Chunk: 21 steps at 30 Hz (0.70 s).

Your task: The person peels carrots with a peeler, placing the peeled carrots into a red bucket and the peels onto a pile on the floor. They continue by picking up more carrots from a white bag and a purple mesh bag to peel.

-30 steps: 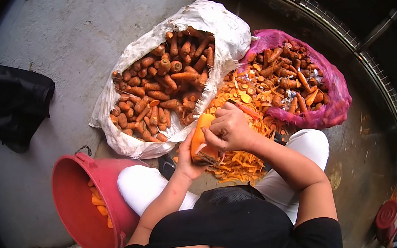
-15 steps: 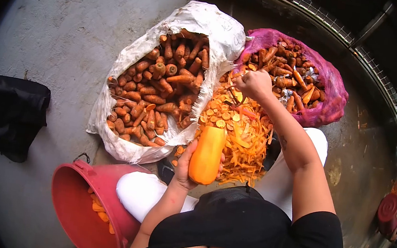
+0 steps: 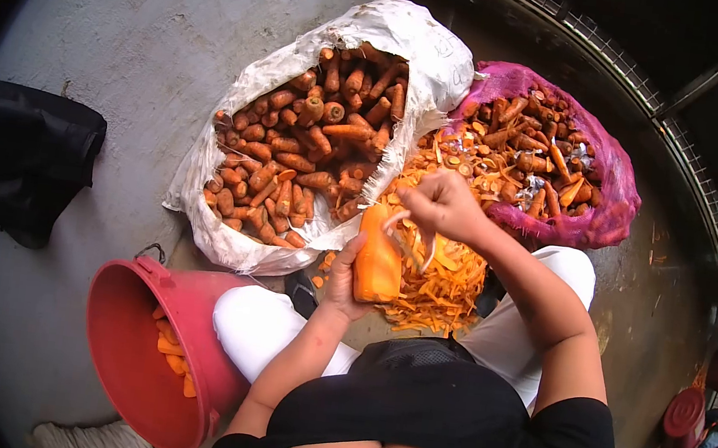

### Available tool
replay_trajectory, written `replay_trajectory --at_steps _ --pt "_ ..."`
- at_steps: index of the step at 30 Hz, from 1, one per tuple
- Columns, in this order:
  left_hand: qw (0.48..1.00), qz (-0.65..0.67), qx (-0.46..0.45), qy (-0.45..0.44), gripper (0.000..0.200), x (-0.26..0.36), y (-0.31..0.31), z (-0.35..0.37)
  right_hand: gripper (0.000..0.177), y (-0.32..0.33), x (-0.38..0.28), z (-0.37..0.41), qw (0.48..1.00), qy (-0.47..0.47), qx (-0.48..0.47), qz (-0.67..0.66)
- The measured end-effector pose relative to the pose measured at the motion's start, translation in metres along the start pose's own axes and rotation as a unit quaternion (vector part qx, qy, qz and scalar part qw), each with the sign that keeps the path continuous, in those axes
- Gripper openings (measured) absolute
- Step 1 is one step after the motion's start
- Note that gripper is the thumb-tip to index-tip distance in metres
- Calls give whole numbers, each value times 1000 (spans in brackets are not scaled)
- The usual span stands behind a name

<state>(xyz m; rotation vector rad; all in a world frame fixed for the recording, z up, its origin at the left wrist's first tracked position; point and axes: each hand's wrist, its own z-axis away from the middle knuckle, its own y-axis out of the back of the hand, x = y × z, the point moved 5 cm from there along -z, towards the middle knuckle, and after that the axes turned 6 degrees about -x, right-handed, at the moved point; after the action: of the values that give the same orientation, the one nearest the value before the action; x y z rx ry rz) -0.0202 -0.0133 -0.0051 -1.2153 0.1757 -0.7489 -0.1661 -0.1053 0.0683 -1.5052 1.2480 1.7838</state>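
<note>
Near the left hand (image 3: 343, 284), curled round a carrot (image 3: 378, 270), lies a sack's edge (image 3: 271, 259); the right fist (image 3: 445, 205) grips a tool (image 3: 430, 250).

The one camera is worn on the head and looks forward and steeply down past the black top (image 3: 443, 419), which fills the near edge. The left hand (image 3: 342, 280) and right hand (image 3: 443, 205) sit close, mid-view; the white sack (image 3: 438, 56) and pink net sack (image 3: 617, 200) lie farther off. The wide lens rounds the scene and darkens its corners.
</note>
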Motion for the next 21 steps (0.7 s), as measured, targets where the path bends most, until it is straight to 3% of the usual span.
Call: replay_trajectory --at_steps 1,3,5,11,12,14,15,16,18,19,21 --pt "1000 13 -2 -7 50 0 0 -2 39 -7 -11 3 983 120 29 135" --pt "1000 12 -8 5 49 0 -4 -8 34 -22 -27 12 950 214 18 227" --pt "999 -2 -34 43 48 -1 -15 -8 35 -31 -27 15 938 243 27 246" --pt "999 6 19 48 50 -4 -4 -14 38 -28 -18 9 936 252 52 242" --pt "998 11 26 56 50 -4 -3 -15 36 -20 -5 2 950 188 76 236" --pt "994 -71 -57 61 53 0 -4 -5 36 13 31 -14 965 54 126 223" --pt "987 -111 -101 65 54 -2 -5 1 42 38 50 -25 949 -72 128 278" --pt "987 -91 -103 81 57 -6 -12 7 45 62 57 -32 859 -26 145 490" --pt "988 -95 -89 85 59 -9 -19 7 47 94 88 -31 871 -186 147 430" --pt "989 -96 -78 85 60 -8 -18 8 47 96 89 -26 852 -179 195 453" --pt "995 -51 -44 76 60 -6 -1 2 43 86 89 -29 874 -218 176 396"
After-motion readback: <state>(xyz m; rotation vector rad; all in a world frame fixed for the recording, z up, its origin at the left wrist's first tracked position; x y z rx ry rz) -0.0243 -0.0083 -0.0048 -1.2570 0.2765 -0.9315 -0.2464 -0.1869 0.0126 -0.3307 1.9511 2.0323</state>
